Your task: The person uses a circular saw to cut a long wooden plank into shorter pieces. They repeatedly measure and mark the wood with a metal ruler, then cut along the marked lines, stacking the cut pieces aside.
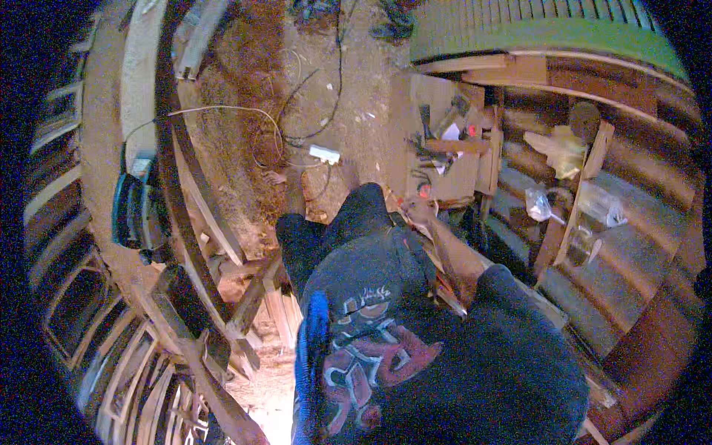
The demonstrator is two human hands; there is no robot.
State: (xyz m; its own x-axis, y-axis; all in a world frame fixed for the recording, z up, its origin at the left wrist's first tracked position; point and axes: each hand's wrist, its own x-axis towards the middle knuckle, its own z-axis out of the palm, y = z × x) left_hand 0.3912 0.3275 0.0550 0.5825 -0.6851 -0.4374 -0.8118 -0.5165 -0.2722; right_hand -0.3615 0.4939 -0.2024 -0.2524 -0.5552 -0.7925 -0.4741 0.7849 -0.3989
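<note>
My right hand [421, 211] is at the near edge of a wooden tool tray [478, 194], its fingers curled closed. What they hold, if anything, is too blurred to make out. Just beyond the fingers is a small round red-and-dark item [424, 188]. Several hand tools [445, 145] and a red piece [471, 131] lie in the tray, crossed by a wooden bar. A long narrow strip [449, 297] runs below my right forearm beside my dark shirt. My left hand is out of view.
A white power strip [324, 154] with loose cables lies on the dirt floor near my feet. To the left, a blue-and-black power tool [137, 208] rests among long boards. Wooden shelving [593, 185] with plastic bags stands at right; wood offcuts [278, 308] lie lower left.
</note>
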